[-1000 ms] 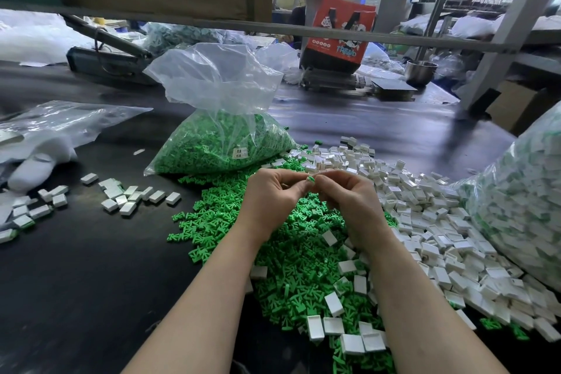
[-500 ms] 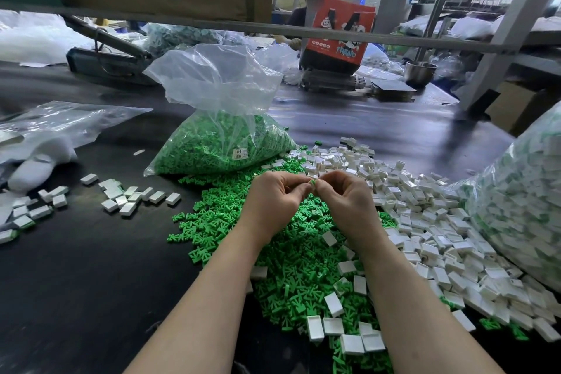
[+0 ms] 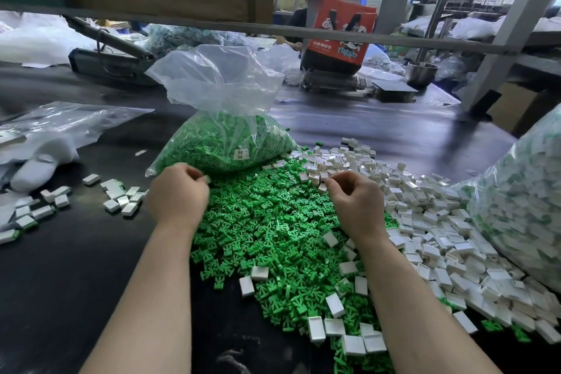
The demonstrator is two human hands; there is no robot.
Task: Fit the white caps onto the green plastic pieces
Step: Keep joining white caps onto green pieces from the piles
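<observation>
Closest to me, at six o'clock, a loose scatter of white rectangular plastic caps lies on the near edge of the heap of small green forked plastic pieces; I count about a dozen there, though the heap itself is far too many to count. My two forearms run up from the bottom edge over the dark worktable.

My left hand sits at eleven o'clock from the heap's middle, fingers curled inward with the tips pressed together; I think they pinch something small and pale, but I cannot tell what. My right hand sits at one o'clock, fingers likewise curled, tips pinched at the border where green gives way to the big drift of loose white caps. Whether it has a cap already I cannot tell.

As I judge it, the next move turns on this: caps lie touching the right fingertips, towards twelve and three o'clock, their long axes pointing every way, while green pieces lie directly under both hands. The right hand is nearer the caps, the left nearer the small cluster of finished white blocks at nine o'clock, roughly twenty.

Further off at twelve stands one clear plastic bag of green pieces, and at three one large clear bag of white blocks.
</observation>
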